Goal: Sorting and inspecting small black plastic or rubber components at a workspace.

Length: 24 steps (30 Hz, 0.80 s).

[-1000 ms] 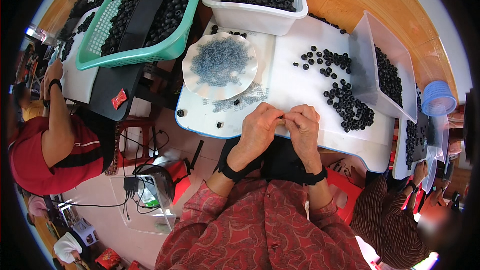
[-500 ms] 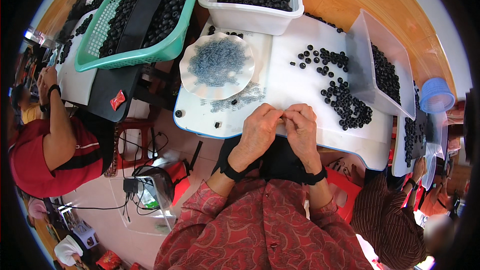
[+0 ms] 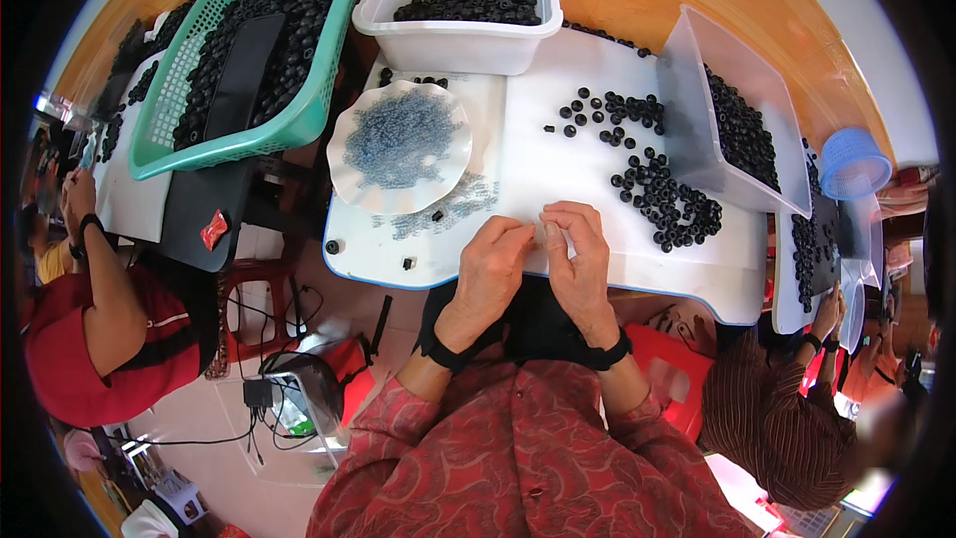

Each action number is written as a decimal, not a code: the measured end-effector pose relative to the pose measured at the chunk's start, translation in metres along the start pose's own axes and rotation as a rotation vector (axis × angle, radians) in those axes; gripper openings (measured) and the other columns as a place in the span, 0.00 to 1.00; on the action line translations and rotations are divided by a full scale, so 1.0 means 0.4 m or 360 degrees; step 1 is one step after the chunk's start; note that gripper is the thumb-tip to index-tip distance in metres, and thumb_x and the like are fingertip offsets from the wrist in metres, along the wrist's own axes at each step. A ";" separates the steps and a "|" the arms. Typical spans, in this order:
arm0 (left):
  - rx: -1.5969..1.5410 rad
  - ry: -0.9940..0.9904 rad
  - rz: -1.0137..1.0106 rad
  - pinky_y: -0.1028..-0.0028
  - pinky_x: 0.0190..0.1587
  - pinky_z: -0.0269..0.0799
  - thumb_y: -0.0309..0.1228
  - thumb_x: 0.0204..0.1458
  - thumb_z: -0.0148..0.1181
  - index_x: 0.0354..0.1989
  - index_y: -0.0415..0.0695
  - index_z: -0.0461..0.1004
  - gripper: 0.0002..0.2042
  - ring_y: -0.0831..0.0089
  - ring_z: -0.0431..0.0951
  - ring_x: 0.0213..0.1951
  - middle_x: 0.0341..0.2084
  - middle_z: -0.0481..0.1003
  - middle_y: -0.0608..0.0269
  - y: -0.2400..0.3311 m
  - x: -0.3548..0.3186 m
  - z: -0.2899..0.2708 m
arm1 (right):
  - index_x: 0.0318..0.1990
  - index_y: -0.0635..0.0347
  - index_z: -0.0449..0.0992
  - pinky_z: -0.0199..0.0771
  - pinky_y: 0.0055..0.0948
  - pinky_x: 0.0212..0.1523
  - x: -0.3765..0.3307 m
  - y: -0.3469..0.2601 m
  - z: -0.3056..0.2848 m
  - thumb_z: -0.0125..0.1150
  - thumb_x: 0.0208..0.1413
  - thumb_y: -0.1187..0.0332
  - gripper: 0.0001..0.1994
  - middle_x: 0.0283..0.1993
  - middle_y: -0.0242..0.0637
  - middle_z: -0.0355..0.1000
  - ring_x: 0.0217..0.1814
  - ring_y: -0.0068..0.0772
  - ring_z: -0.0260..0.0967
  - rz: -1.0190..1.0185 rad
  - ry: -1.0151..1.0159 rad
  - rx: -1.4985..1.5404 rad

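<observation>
Whatever sits btwn the left hand (image 3: 495,264) & right hand (image 3: 576,257) fingertips is too small to tell. Green basket (image 3: 299,120) cut off at top edge. Co-worker's hand (image 3: 75,194) partly hidden at left rim.

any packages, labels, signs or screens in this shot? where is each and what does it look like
Small red packet: lies on the black surface left of the white board, crumpled, red with light marks.
Dark flat slab: lies on the black parts in the green basket, long, black, rectangular; cannot tell if it is a screen.
No signs or clear labels show near the left hand or right hand.
</observation>
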<state>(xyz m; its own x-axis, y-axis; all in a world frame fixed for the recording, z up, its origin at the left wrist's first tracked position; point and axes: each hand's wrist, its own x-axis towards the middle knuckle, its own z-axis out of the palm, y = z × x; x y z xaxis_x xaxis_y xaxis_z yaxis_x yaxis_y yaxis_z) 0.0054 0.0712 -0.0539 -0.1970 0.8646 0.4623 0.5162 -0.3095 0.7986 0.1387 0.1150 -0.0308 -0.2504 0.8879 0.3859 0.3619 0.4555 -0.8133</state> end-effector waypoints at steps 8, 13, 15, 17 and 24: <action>-0.0097 0.0032 0.0125 0.65 0.33 0.76 0.18 0.45 0.61 0.40 0.34 0.75 0.12 0.53 0.79 0.34 0.33 0.75 0.48 -0.009 -0.014 0.002 | 0.48 0.66 0.76 0.60 0.41 0.63 0.035 -0.063 0.071 0.49 0.63 0.67 0.13 0.51 0.44 0.73 0.55 0.47 0.67 -0.0467 -0.0286 -0.0019; 0.0257 -0.0083 0.0349 0.66 0.36 0.76 0.22 0.49 0.61 0.43 0.37 0.75 0.11 0.56 0.79 0.38 0.36 0.76 0.51 -0.077 -0.052 -0.008 | 0.44 0.65 0.76 0.63 0.38 0.57 0.040 -0.057 0.071 0.45 0.63 0.67 0.14 0.48 0.44 0.75 0.52 0.44 0.70 -0.0332 -0.0430 0.0065; 0.0397 -0.0130 0.0439 0.66 0.37 0.76 0.24 0.51 0.61 0.44 0.38 0.74 0.11 0.57 0.79 0.40 0.37 0.76 0.52 -0.097 -0.066 -0.009 | 0.40 0.64 0.75 0.63 0.39 0.51 0.045 -0.055 0.073 0.47 0.60 0.70 0.10 0.44 0.41 0.75 0.46 0.44 0.69 -0.0335 -0.0411 0.0123; 0.0463 -0.0157 0.0480 0.67 0.38 0.76 0.24 0.52 0.61 0.44 0.38 0.74 0.11 0.58 0.79 0.40 0.37 0.76 0.52 -0.077 -0.065 -0.005 | 0.39 0.63 0.75 0.63 0.38 0.50 0.042 -0.050 0.075 0.46 0.59 0.71 0.09 0.44 0.41 0.75 0.46 0.43 0.69 -0.0313 -0.0425 0.0129; 0.0402 -0.0141 0.0365 0.68 0.36 0.75 0.22 0.52 0.59 0.42 0.35 0.74 0.10 0.56 0.79 0.37 0.33 0.75 0.53 -0.049 -0.045 0.003 | 0.36 0.61 0.74 0.62 0.36 0.49 0.034 -0.021 0.070 0.46 0.58 0.72 0.08 0.42 0.40 0.75 0.43 0.41 0.69 -0.0320 -0.0348 0.0256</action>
<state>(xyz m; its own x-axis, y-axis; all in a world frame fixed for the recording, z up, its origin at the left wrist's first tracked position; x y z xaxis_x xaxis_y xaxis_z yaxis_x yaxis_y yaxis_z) -0.0001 0.0620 -0.0782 0.0153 0.8182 0.5747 0.7307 -0.4015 0.5522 0.1070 0.1214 -0.0307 -0.4952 0.7388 0.4571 0.1439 0.5886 -0.7955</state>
